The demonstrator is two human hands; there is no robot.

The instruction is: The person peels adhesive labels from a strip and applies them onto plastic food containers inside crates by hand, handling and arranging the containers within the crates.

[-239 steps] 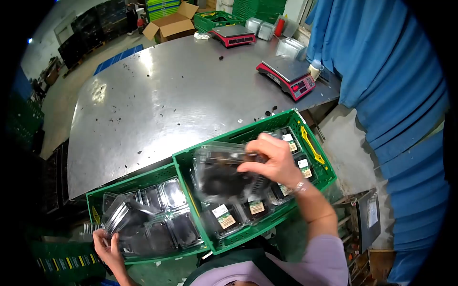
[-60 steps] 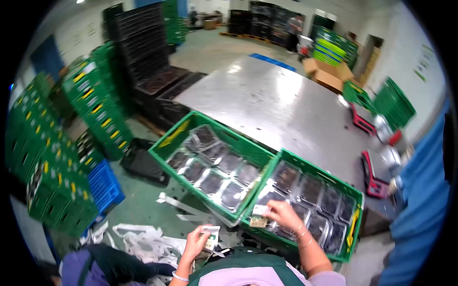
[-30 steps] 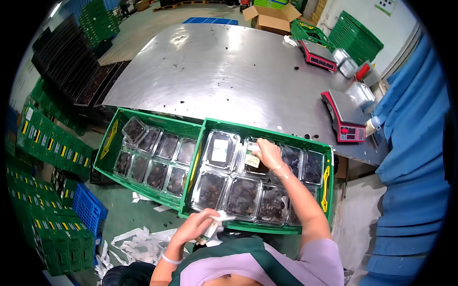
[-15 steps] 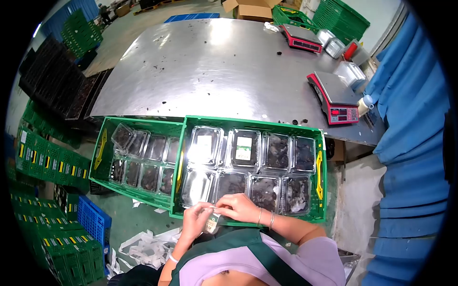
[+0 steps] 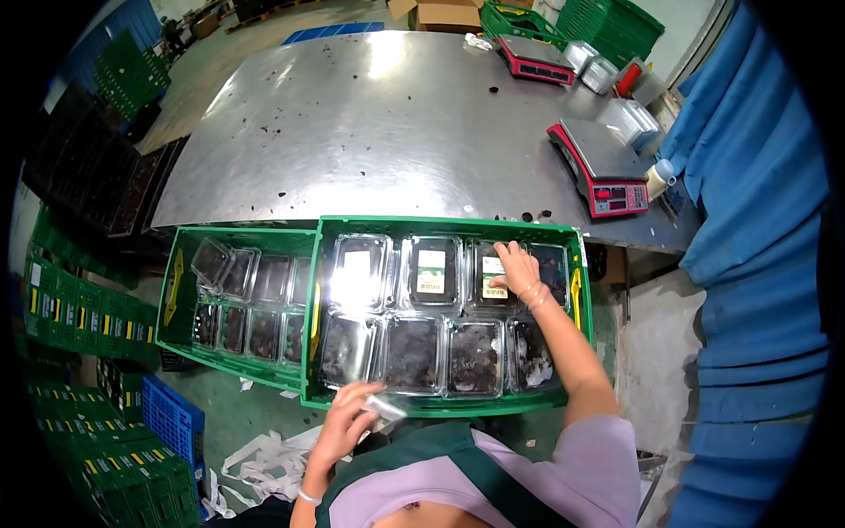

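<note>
My right hand (image 5: 518, 271) reaches over the third clear plastic tub of the crate's far row. Its fingers are spread, touching a white-and-green label (image 5: 494, 278) that lies on the lid. Low in front of my body, my left hand (image 5: 346, 421) is closed on a small stack of labels (image 5: 385, 407), blurred by motion. In the same row, a neighbouring labelled tub (image 5: 431, 271) and another at its left also carry labels. The near row of tubs (image 5: 412, 354) has bare lids over dark contents. All these tubs sit inside a green crate (image 5: 440, 231).
A second green crate (image 5: 238, 365) with more clear tubs adjoins on the left. Beyond stretches a metal table (image 5: 352, 158) with dark crumbs and two red scales, the nearer scale (image 5: 603, 167) at the right. White paper strips (image 5: 264, 462) litter the floor. Blue curtains (image 5: 748, 220) hang at right.
My right hand has left the label stack and moved up and right to the third far tub, where a label now lies. My left hand stays low with the stack. The view has shifted slightly.
</note>
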